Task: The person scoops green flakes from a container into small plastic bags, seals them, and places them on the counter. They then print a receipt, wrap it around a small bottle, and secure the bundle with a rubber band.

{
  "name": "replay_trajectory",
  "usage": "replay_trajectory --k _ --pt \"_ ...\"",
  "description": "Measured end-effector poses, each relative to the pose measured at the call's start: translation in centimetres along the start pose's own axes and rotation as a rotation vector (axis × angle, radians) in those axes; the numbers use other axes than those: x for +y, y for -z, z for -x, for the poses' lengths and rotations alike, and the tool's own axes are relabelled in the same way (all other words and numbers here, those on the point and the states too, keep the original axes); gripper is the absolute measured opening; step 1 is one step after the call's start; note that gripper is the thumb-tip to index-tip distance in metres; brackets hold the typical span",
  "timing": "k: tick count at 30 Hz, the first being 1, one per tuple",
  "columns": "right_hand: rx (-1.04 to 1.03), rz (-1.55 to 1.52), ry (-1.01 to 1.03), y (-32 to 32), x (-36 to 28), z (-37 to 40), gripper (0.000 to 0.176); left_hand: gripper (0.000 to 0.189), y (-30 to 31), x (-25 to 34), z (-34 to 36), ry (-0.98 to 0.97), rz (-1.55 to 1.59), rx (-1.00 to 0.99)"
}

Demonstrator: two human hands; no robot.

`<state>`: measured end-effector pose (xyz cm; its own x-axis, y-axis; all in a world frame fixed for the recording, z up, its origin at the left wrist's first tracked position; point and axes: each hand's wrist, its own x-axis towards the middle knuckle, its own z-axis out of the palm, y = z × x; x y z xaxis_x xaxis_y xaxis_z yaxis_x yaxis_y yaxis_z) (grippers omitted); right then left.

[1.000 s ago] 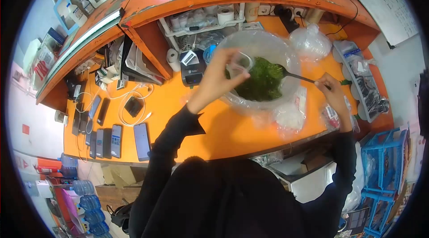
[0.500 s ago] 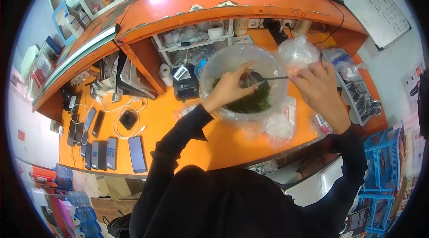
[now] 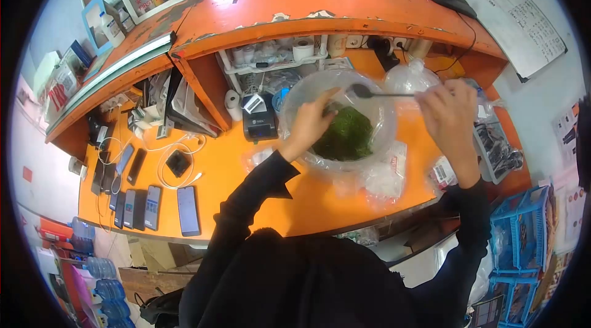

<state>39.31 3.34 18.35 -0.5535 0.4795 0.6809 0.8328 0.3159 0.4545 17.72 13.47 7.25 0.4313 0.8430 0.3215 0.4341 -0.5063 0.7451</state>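
Note:
A large translucent tub (image 3: 385,137), lined with clear plastic, stands on the orange desk with a dark green leafy mass (image 3: 348,134) inside. My right hand (image 3: 449,112) is closed around the handle end of a dark long-handled spoon (image 3: 363,90), held level over the tub's upper right. The spoon's bowl points left, above the greens and apart from them. At the tub's left side, my left hand (image 3: 309,124) reaches over the rim. Its index finger is stretched out; the other fingers are blurred and partly hidden near the greens.
Several phones (image 3: 189,211) and white cables lie on the left. A small black printer (image 3: 259,120) stands beside the tub. Behind it sits a tied clear plastic bag (image 3: 412,79). To the right are a grey tray (image 3: 492,143) of packets and a blue basket rack (image 3: 520,229).
The spoon has risen from the greens and moved left of my right hand, away from my left fingers. My left hand has drawn slightly closer to the tub's left side.

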Motion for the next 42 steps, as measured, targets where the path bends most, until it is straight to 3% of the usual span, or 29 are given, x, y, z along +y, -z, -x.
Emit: replay_trajectory --k 2,3,5,7,9,10,12,13,17,19,22,26,27,31,34,36,37,39,40,41,42 --pt "-0.107 0.03 -0.335 -0.2 0.2 0.8 0.018 0.046 0.6 -0.5 0.4 0.045 -0.022 0.03" --pt "-0.11 0.036 -0.338 -0.7 -0.2 0.9 0.018 0.041 0.6 -1.0 0.8 -0.042 0.068 0.042" --pt "0.018 -0.286 -0.314 -2.3 -2.1 0.6 0.024 0.032 0.6 -0.7 1.9 -0.111 0.193 -0.016" --pt "-0.119 -0.941 -0.511 -2.9 -5.1 0.3 0.031 0.031 0.5 0.5 3.1 -0.121 0.293 -0.086" --pt "-0.191 -1.334 -0.612 -4.2 -6.7 1.1 0.035 0.026 0.8 1.5 4.4 -0.111 0.453 -0.169" --pt "-0.178 -1.323 -0.63 -4.3 -7.1 1.4 0.035 0.026 1.2 1.7 4.9 -0.121 0.453 -0.188" --pt "-0.269 -1.558 -0.704 -3.7 -8.2 1.7 0.033 0.02 2.0 2.0 5.9 0.04 0.707 -0.165" --pt "-0.264 -1.572 -0.73 -3.1 -9.0 1.8 0.04 0.013 2.3 2.6 6.3 0.036 0.688 -0.137" --pt "-0.258 -1.463 -0.63 -1.4 -11.3 3.0 0.049 0.009 3.1 3.0 8.1 -0.034 0.451 -0.139" --pt "-0.226 -1.427 -0.713 -0.9 -13.1 4.5 0.052 0.011 3.2 2.4 8.7 -0.053 0.416 -0.183" --pt "-0.172 -1.453 -0.83 1.6 -15.5 5.2 0.059 0.006 2.6 1.7 9.4 -0.281 0.484 -0.29" --pt "0.014 -1.386 -0.891 3.7 -18.8 7.5 0.069 0.008 0.9 2.7 11.5 -0.273 0.659 -0.436" --pt "0.135 -1.486 -0.971 4.6 -19.9 7.7 0.069 0.008 0.6 3.3 12.0 -0.305 0.61 -0.511" --pt "0.095 -1.375 -1.067 8.6 -23.3 9.7 0.066 0.008 -2.9 4.1 15.6 -0.293 0.775 -0.747" --pt "0.083 -1.246 -1.394 12.2 -26.9 12.6 0.065 0.007 -5.0 5.1 17.7 -0.425 0.724 -0.88" --pt "0.126 -1.045 -1.46 15.3 -29.1 14.8 0.05 0.01 -6.7 6.7 19.4 -0.526 0.722 -1.106" --pt "0.092 -0.964 -1.506 17.6 -30.0 15.8 0.043 0.026 -7.8 7.0 20.0 -0.701 0.616 -1.195" --pt "0.071 -0.737 -1.739 23.2 -31.5 19.9 0.038 0.035 -9.9 8.9 22.1 -0.616 0.792 -1.241" --pt "0.303 -0.638 -1.957 27.0 -32.2 22.8 0.032 0.045 -10.9 10.2 23.0 -0.509 0.95 -1.265" --pt "0.565 -0.247 -1.826 29.3 -32.9 28.0 0.025 0.059 -13.0 9.9 23.5 -0.461 0.871 -1.403" --pt "0.714 0.037 -2.009 33.4 -31.8 29.3 0.02 0.059 -14.9 10.6 24.6 -0.467 0.877 -1.401"
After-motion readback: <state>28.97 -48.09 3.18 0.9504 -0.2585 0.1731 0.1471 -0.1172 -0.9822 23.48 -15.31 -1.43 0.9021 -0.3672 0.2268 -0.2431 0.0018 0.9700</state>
